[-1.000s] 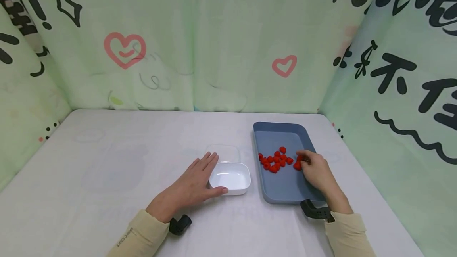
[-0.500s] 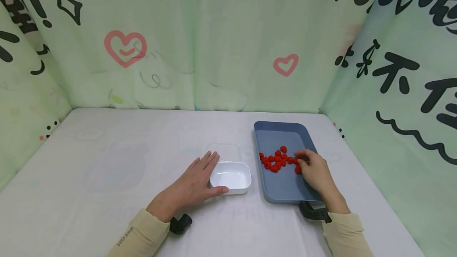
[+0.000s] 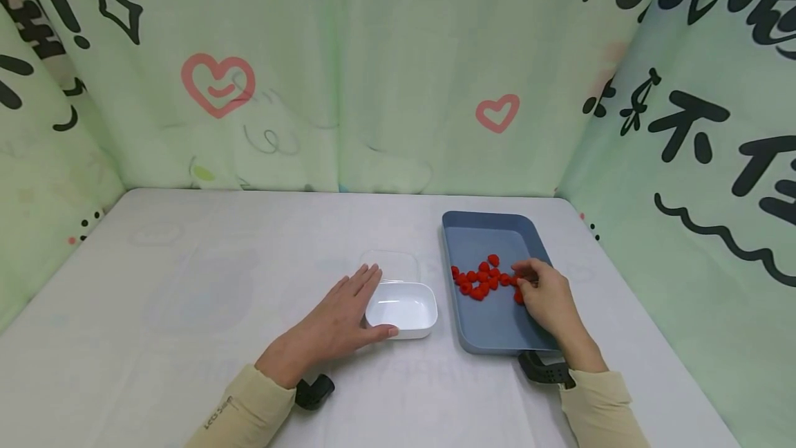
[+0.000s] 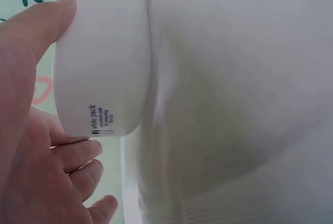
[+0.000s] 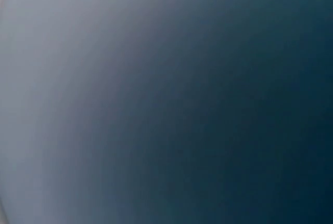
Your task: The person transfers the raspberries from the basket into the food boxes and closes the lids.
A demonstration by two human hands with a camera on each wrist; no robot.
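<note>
Right grip (image 3: 550, 296) edged left; red pieces (image 3: 483, 277) lie just beside it

Pale green printed curtains (image 3: 410, 40) hang behind and beside a white-covered table (image 3: 155, 351).

The small pieces (image 3: 481, 277) are bright red, the tray (image 3: 497, 327) slate blue. The box (image 3: 404, 311) is white with dark blue lettering (image 4: 101, 119). White cloth (image 3: 460, 393) covers the table; faint bluish shapes perhaps mark it, though they are too pale to tell. Pale green curtains (image 3: 404, 33) carry pinkish-red hearts (image 3: 188, 75) and black characters (image 3: 689, 115). The sleeves (image 3: 245, 410) are beige.
</note>
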